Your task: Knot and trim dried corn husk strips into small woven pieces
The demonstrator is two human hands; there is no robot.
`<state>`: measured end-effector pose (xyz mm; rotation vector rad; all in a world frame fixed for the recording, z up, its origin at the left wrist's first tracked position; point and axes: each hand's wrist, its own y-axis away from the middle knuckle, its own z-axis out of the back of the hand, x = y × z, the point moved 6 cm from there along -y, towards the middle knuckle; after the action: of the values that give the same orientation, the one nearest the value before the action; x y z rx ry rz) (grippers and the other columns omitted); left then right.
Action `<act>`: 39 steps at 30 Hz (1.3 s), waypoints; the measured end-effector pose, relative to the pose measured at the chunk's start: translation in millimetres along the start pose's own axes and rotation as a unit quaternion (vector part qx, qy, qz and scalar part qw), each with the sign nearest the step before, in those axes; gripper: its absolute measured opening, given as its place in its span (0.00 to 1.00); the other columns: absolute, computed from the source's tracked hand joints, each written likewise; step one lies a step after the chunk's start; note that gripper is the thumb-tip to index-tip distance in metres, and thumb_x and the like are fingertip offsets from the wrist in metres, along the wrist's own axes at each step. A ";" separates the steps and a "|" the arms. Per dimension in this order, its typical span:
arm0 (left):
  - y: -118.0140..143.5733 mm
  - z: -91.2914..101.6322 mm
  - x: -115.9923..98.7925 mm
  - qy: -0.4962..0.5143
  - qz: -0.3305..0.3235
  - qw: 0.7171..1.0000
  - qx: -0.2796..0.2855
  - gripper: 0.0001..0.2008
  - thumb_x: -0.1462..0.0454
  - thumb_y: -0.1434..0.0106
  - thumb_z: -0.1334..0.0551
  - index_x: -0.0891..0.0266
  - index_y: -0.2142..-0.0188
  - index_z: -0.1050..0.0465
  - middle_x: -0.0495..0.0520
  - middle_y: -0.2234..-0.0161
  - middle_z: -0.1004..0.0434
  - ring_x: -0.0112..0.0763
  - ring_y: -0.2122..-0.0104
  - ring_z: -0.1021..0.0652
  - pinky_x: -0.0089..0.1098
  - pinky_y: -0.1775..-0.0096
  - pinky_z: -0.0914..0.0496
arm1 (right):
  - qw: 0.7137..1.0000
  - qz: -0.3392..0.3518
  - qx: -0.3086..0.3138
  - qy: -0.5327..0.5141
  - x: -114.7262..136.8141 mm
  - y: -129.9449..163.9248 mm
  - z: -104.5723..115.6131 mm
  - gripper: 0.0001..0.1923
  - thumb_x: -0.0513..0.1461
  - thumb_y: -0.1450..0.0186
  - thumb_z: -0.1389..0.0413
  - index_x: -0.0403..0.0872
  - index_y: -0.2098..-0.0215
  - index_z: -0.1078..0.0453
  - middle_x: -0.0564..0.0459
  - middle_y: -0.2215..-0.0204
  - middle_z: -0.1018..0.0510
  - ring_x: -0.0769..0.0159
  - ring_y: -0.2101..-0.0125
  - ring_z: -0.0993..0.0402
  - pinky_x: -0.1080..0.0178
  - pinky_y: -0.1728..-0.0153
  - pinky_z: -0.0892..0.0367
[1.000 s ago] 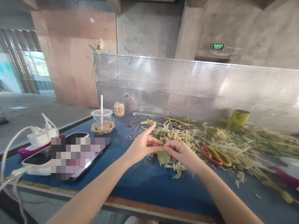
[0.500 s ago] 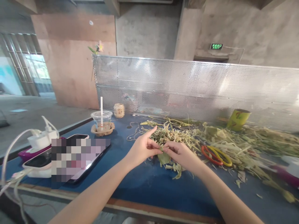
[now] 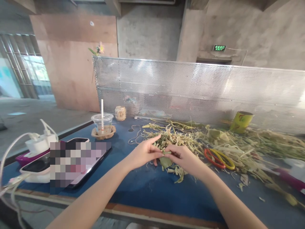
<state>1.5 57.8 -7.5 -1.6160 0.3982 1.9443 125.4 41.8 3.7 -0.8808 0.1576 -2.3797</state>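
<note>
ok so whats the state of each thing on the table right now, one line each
left hand: pinching the small green folded leaf piece, index finger out
right hand: pinching the same piece
small green folded leaf piece: held between both hands, just above the blue table
red and yellow handled scissors: lying flat among the dry leaf strips
clear plastic cup: upright, straw in, nearly empty
dark tablet: flat
yellow-green paper cup: tilted

Bare blue tabletop point(image 3: 152, 187) toward the near edge; leaf litter point(image 3: 214, 140) and scissors point(image 3: 218, 158) crowding the right.
</note>
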 end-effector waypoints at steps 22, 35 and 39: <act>0.6 1.2 -12.8 -0.017 -0.057 0.991 -0.116 0.40 0.64 0.50 0.36 0.64 0.41 0.52 0.50 0.74 0.26 0.25 0.79 0.31 0.30 0.74 0.34 | 0.988 -0.069 0.007 -0.141 -1.5 -0.2 -2.3 0.14 0.45 0.37 0.56 0.46 0.75 0.41 0.59 0.82 0.36 0.74 0.81 0.37 0.70 0.78 0.43; -1.7 3.4 0.6 0.015 0.004 0.999 -0.045 0.43 0.62 0.51 0.34 0.62 0.40 0.55 0.54 0.68 0.25 0.25 0.77 0.31 0.28 0.74 0.38 | 0.988 -0.048 0.019 -0.147 -0.8 0.5 -3.2 0.06 0.40 0.39 0.52 0.46 0.72 0.37 0.59 0.81 0.36 0.74 0.78 0.36 0.70 0.75 0.43; -2.6 2.1 4.0 -0.006 0.018 1.000 0.000 0.41 0.61 0.48 0.37 0.63 0.39 0.58 0.55 0.67 0.24 0.23 0.79 0.33 0.29 0.73 0.39 | 0.995 -0.052 0.030 -0.082 -1.9 1.6 -2.8 0.06 0.39 0.39 0.52 0.46 0.72 0.36 0.60 0.84 0.36 0.75 0.81 0.41 0.71 0.77 0.46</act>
<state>1.0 62.0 -10.5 -1.6062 0.4258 1.9798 125.6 41.3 -0.1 -1.0745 -0.0252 -2.3792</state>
